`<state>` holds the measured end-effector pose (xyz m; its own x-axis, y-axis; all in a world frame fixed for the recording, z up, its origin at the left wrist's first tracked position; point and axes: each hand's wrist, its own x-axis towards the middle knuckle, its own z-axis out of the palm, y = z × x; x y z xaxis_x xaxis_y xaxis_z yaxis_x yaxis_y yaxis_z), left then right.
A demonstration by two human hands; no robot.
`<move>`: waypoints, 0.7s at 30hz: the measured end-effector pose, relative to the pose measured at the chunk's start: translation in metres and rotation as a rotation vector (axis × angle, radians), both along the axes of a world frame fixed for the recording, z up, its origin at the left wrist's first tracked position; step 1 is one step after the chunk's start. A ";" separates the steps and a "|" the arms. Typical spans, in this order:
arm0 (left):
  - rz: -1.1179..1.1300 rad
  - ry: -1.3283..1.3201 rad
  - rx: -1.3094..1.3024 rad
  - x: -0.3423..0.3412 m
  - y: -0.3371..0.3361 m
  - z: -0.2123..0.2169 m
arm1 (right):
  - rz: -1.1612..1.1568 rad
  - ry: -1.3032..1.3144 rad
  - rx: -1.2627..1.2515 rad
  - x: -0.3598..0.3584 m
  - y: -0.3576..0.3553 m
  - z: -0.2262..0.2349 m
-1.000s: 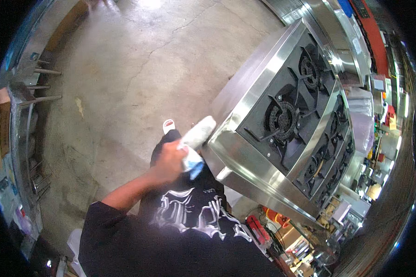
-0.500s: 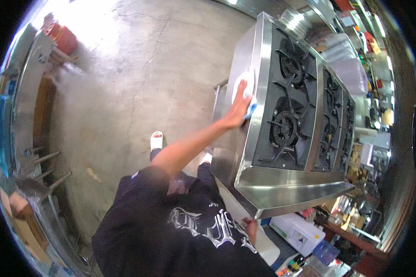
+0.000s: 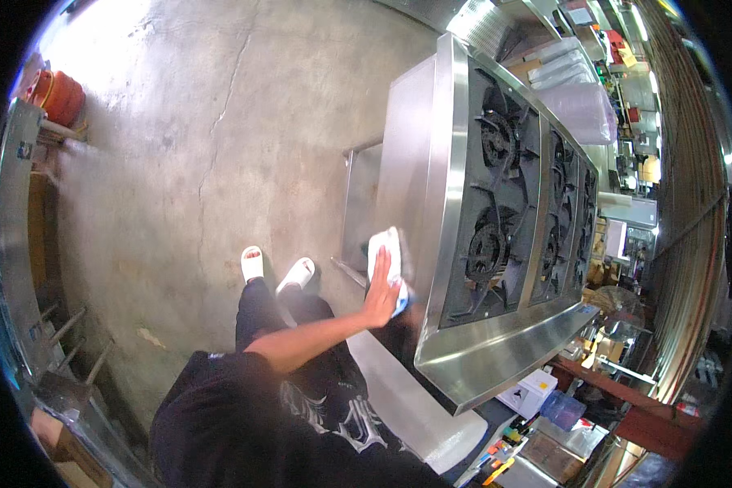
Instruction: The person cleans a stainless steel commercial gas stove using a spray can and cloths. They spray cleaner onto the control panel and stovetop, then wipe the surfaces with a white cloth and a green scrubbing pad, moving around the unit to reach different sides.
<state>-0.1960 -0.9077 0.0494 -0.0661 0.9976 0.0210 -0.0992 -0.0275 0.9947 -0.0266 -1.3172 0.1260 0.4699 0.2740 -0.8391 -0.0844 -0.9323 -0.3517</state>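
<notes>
My left hand [image 3: 380, 299] reaches out with its fingers laid along a white cloth [image 3: 385, 246], which has a blue patch at its lower end. The hand presses the cloth against the side of a stainless steel gas range [image 3: 415, 146], low down near its front corner. Black burners and grates [image 3: 486, 244] sit on the range's top, divided by steel strips. A broad sloping steel ledge [image 3: 496, 350] runs along its near end. My right hand is out of view.
A pale smooth panel [image 3: 431, 423] lies beside my legs, under the ledge. Across the concrete floor [image 3: 179, 203] at left stands a steel table [image 3: 16, 236], with an orange gas cylinder [image 3: 59, 98] beyond. Plastic-wrapped packages [image 3: 577, 110] and cluttered shelves [image 3: 626, 195] stand behind the range.
My left hand has moved the cloth from up near the range's top rim down along its side, toward me. My right hand, at the ledge's corner before, has gone out of sight.
</notes>
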 end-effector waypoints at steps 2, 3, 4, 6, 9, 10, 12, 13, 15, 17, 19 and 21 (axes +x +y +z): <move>0.040 -0.021 0.090 -0.016 0.067 0.005 | -0.085 -0.007 0.070 -0.004 0.024 0.006; 0.053 -0.018 0.110 -0.023 0.108 0.008 | -0.148 -0.067 0.037 -0.008 0.036 0.004; 0.073 -0.036 0.137 -0.030 0.150 0.012 | -0.211 0.000 0.130 -0.010 0.048 0.001; 0.110 -0.031 0.219 -0.043 0.227 0.021 | -0.359 0.025 0.221 -0.015 0.067 -0.013; 0.148 0.034 0.322 -0.064 0.314 0.038 | -0.196 0.086 0.156 -0.038 0.077 -0.045; 0.125 0.016 0.286 -0.070 0.338 0.043 | -0.161 0.056 0.052 -0.047 0.076 -0.057; 0.082 -0.027 0.207 -0.083 0.387 0.054 | -0.162 0.109 0.059 -0.067 0.073 -0.079; 0.051 -0.048 0.167 -0.089 0.412 0.057 | -0.155 0.122 0.066 -0.077 0.073 -0.088; -0.006 -0.106 0.059 -0.097 0.446 0.051 | -0.139 0.111 0.032 -0.095 0.066 -0.099; -0.060 -0.204 0.156 -0.101 0.468 0.042 | -0.132 0.084 0.010 -0.113 0.058 -0.107; -0.066 -0.142 -0.041 -0.102 0.441 0.031 | -0.097 0.044 -0.010 -0.129 0.047 -0.111; -0.148 0.317 0.114 -0.103 0.378 0.024 | 0.010 -0.027 -0.012 -0.144 0.041 -0.113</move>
